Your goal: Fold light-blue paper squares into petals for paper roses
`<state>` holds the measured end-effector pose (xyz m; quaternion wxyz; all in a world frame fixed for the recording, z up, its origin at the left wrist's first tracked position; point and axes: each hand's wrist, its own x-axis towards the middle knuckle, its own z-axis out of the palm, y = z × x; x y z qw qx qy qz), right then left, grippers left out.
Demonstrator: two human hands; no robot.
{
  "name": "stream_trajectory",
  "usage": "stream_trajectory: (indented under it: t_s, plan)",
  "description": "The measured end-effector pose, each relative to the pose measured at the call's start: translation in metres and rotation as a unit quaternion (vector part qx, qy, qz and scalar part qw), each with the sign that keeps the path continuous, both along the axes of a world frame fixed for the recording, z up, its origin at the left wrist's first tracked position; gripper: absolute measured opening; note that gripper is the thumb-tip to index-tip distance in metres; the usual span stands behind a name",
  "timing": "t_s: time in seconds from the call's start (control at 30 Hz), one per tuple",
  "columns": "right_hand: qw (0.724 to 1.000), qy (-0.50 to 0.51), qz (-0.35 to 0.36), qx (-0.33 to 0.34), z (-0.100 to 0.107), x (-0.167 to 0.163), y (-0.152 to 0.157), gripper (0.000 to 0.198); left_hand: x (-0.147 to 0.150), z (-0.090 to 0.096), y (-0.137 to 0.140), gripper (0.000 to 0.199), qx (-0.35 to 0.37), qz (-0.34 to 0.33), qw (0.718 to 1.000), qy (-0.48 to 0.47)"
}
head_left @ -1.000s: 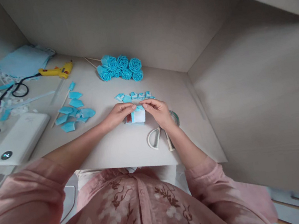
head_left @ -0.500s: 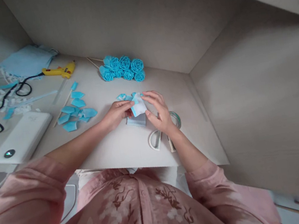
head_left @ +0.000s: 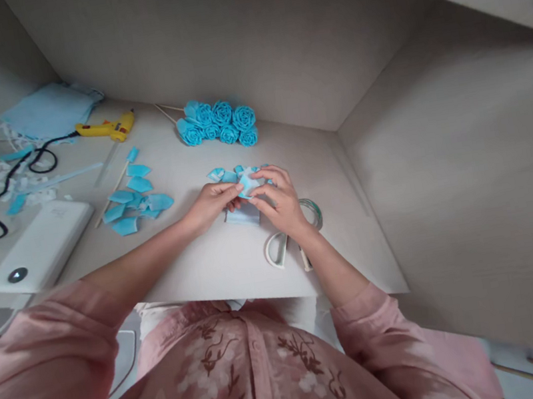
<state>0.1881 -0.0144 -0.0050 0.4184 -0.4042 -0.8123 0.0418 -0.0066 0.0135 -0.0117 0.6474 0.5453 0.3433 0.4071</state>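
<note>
1. Left hand (head_left: pixel 214 202) pinches the left edge of a small blue-and-white piece (head_left: pixel 248 185) between thumb and fingers; right hand (head_left: pixel 283 205) curves its fingers over the opposite side, though whether it grips cannot be told.
2. That piece sits between both sets of fingertips, above the table (head_left: pixel 216 265).
3. Just below it, nearer the body, lies a flat pale-blue rectangle (head_left: pixel 243 215); just beyond, partly hidden by the hands, small folded blue pieces (head_left: pixel 217 174).
4. Beside the right wrist are a white-handled tool (head_left: pixel 277 251) and a clear, green-tinged ring (head_left: pixel 314 212).
5. Left of the left hand, loose blue petals (head_left: pixel 140 202) lie near a blue-tipped stick (head_left: pixel 113 191).
6. Farther back rest blue fabric roses (head_left: pixel 221 122) and, well left, a yellow glue gun (head_left: pixel 106 127).
</note>
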Motion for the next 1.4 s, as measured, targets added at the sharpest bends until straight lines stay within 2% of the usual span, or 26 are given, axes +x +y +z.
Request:
stream_trajectory:
  t_s: [0.2, 0.4, 0.57, 0.9, 1.1, 1.3, 1.4]
  plan:
    - [0.997, 0.064, -0.027, -0.045, -0.001, -0.003, -0.001, 0.01, 0.0, 0.0, 0.001, 0.043, 0.013, 0.001, 1.0, 0.016]
    - [0.976, 0.164, -0.009, -0.14, -0.005, -0.004, 0.0, 0.01, 0.0, 0.003, -0.001, 0.043, 0.027, 0.0, 0.999, 0.042]
    - [0.961, 0.186, -0.025, -0.204, -0.006, -0.006, -0.001, 0.012, -0.001, 0.0, 0.001, 0.042, 0.045, -0.008, 0.997, 0.056]
    - [0.949, 0.212, -0.014, -0.234, -0.006, -0.008, -0.002, 0.014, 0.0, -0.002, 0.001, 0.038, 0.075, -0.005, 0.994, 0.084]
    - [0.926, 0.246, 0.035, -0.283, -0.005, -0.008, -0.002, 0.033, 0.001, -0.002, 0.0, 0.035, 0.106, -0.014, 0.986, 0.13]
    - [0.917, 0.278, 0.033, -0.284, -0.005, -0.005, 0.0, 0.038, 0.0, 0.005, -0.002, 0.031, 0.083, -0.037, 0.994, 0.064]
    - [0.912, 0.299, 0.043, -0.277, -0.006, -0.005, 0.001, 0.039, -0.001, 0.007, -0.003, 0.029, 0.077, -0.059, 0.993, 0.061]
